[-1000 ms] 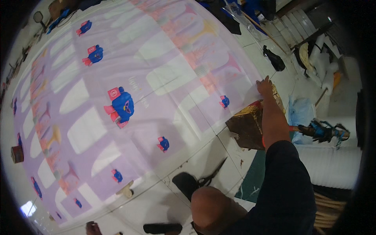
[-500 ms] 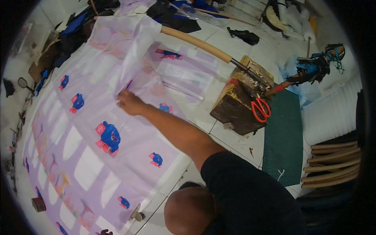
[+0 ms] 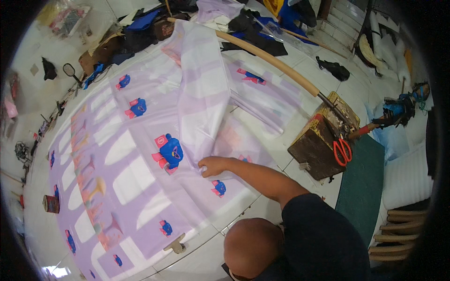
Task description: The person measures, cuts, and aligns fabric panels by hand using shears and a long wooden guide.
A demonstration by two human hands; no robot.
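Note:
A wide lilac-and-white printed sheet (image 3: 140, 196) with blue-and-pink cartoon figures covers much of the tiled floor. My right hand (image 3: 213, 166) reaches in from the lower right and is closed on a gathered bit of it, beside the largest figure (image 3: 169, 152). From that grip, a folded-over flap (image 3: 204, 89) with its paler side up runs to the far end. There it lies over a long tan-wrapped pole (image 3: 267, 61). My left hand is out of view.
A worn block-like box (image 3: 314, 147) at the right bears red-handled scissors (image 3: 342, 152) and the pole's metal end. Beside it lies a green mat (image 3: 361, 182). A metal clip (image 3: 176, 245) grips the near edge. A small tin (image 3: 50, 204) stands at the left.
My right hand has drawn the gripped sheet nearer, past the large figure, folding the flap over. The view has shifted left. Fingers at the lower edge no longer show.

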